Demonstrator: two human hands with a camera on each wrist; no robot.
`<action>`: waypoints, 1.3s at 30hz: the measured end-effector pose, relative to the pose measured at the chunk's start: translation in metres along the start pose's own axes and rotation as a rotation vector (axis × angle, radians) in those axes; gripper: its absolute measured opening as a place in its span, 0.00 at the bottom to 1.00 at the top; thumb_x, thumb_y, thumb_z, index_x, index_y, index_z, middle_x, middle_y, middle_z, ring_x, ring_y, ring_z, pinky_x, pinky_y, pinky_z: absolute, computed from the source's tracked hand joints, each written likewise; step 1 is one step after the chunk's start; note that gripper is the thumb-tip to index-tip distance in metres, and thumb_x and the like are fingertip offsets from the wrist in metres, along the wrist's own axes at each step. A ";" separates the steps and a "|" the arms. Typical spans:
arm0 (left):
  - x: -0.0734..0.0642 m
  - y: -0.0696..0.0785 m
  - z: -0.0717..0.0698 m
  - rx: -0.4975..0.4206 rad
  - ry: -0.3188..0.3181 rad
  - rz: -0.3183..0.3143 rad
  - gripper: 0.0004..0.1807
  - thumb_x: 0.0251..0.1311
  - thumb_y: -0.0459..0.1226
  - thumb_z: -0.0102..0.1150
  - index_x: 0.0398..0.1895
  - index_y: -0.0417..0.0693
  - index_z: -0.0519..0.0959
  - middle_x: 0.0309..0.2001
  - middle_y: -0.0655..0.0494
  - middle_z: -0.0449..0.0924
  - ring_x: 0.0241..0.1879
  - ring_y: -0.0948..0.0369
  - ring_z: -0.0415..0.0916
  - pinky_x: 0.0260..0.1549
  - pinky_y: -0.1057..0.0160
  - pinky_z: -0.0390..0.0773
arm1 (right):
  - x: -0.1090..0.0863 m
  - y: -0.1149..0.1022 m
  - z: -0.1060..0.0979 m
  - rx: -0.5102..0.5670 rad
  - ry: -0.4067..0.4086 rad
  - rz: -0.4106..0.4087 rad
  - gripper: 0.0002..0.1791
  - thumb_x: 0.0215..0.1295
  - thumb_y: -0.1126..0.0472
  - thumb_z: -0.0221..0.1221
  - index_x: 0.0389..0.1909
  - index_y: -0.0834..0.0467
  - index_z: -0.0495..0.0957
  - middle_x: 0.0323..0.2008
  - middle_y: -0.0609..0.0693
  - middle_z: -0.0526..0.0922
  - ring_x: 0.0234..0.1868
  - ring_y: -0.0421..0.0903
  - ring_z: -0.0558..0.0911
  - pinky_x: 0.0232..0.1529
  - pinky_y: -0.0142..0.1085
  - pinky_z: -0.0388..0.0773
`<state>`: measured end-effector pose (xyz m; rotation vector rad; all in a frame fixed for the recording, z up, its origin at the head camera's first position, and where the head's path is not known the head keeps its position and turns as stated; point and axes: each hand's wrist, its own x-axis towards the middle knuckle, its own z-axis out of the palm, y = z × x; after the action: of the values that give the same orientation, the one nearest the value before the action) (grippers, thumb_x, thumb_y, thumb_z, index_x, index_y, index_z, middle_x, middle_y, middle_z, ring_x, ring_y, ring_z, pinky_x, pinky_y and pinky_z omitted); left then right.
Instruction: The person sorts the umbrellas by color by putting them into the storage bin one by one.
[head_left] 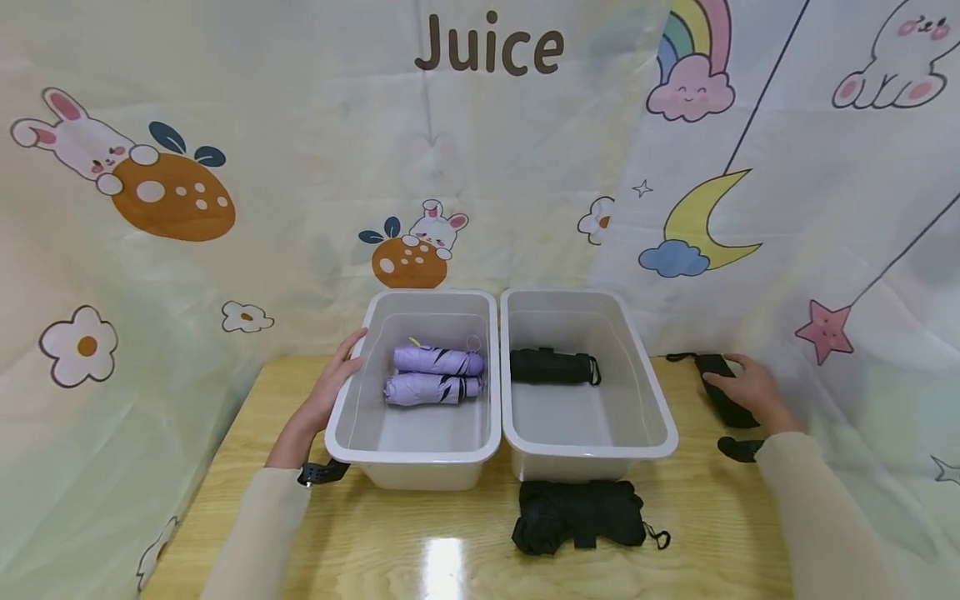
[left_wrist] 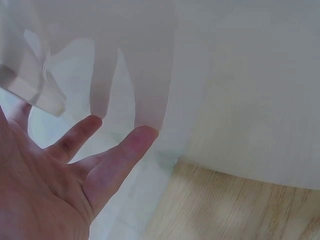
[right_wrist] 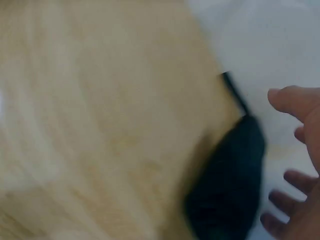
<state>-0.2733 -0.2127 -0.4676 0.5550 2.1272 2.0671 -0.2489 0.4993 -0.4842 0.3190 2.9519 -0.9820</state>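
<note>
My left hand (head_left: pixel 333 387) is at the outer left side of the left grey bin (head_left: pixel 431 457), its fingers spread. In the left wrist view the fingertips touch the bin's smooth wall (left_wrist: pixel 195 75). At the table's right, my right hand (head_left: pixel 750 390) reaches over a black folded umbrella or pouch (head_left: pixel 727 404) with a strap. The right wrist view shows that hand's fingers apart beside the dark item (right_wrist: pixel 227 185), gripping nothing. Two folded purple umbrellas (head_left: pixel 435 362) lie in the left bin. One black folded umbrella (head_left: pixel 553 367) lies in the right bin (head_left: pixel 600 452).
Another black folded umbrella (head_left: pixel 581 515) with a wrist loop lies on the wooden table (head_left: pixel 390 542) before the right bin. The bins stand side by side against a printed cloth backdrop (head_left: pixel 300 167), which also hangs along both sides of the table.
</note>
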 end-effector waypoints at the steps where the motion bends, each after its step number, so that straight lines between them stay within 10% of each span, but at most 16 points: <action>1: 0.000 0.001 0.000 -0.001 0.002 -0.004 0.31 0.77 0.44 0.35 0.78 0.52 0.43 0.72 0.32 0.46 0.61 0.29 0.56 0.49 0.36 0.71 | 0.000 0.004 0.005 -0.023 0.004 0.006 0.53 0.64 0.37 0.57 0.71 0.73 0.48 0.65 0.81 0.51 0.63 0.78 0.54 0.56 0.68 0.59; 17: 0.005 0.004 0.004 -0.029 -0.001 -0.047 0.31 0.77 0.45 0.37 0.78 0.56 0.44 0.74 0.39 0.46 0.65 0.32 0.55 0.52 0.32 0.66 | -0.005 0.029 0.040 -0.291 0.189 0.126 0.48 0.65 0.38 0.53 0.70 0.72 0.52 0.53 0.83 0.61 0.51 0.77 0.64 0.50 0.65 0.63; 39: -0.002 0.003 0.000 -0.016 0.008 -0.051 0.31 0.77 0.44 0.35 0.78 0.54 0.42 0.73 0.34 0.45 0.63 0.30 0.55 0.52 0.33 0.66 | -0.011 0.022 0.022 -0.162 0.022 0.061 0.53 0.58 0.34 0.61 0.70 0.69 0.56 0.62 0.78 0.61 0.57 0.75 0.64 0.52 0.66 0.64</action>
<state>-0.2704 -0.2133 -0.4650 0.4858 2.1040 2.0611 -0.2352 0.5011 -0.5144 0.4153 2.9967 -0.7320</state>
